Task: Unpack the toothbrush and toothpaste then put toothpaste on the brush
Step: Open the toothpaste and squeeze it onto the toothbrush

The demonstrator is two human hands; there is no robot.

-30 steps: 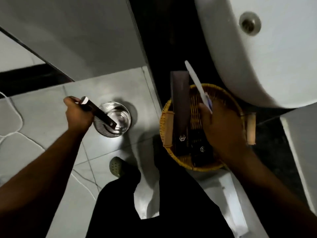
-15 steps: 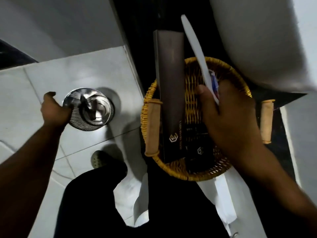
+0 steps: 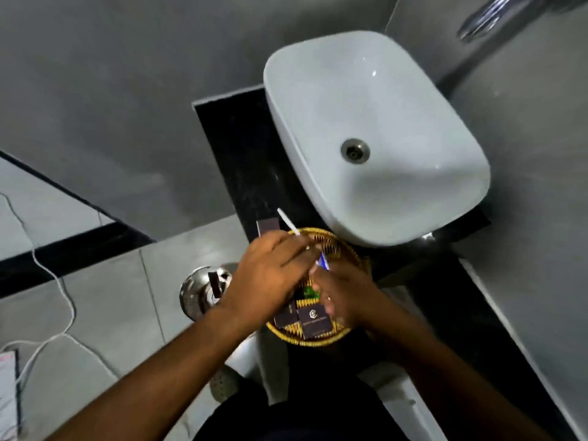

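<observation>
A white toothbrush (image 3: 288,223) with a blue part (image 3: 324,261) sticks up and to the left over the wicker basket (image 3: 342,246). My left hand (image 3: 270,278) is closed over its handle from the left. My right hand (image 3: 348,297) grips its blue end from the right, and the two hands meet above the basket. In the basket lie dark branded boxes (image 3: 313,323), a long dark box (image 3: 267,226) and something green (image 3: 310,292). No toothpaste tube can be made out.
The basket stands on a black counter (image 3: 235,154) next to a white basin (image 3: 375,138). A steel bin (image 3: 199,294) with a dark wrapper (image 3: 214,283) in it stands on the tiled floor to the left. White cables (image 3: 63,294) trail across the floor.
My left hand let go of the dark wrapper into the steel bin and moved right onto the toothbrush. The view rose, and the whole basin now shows.
</observation>
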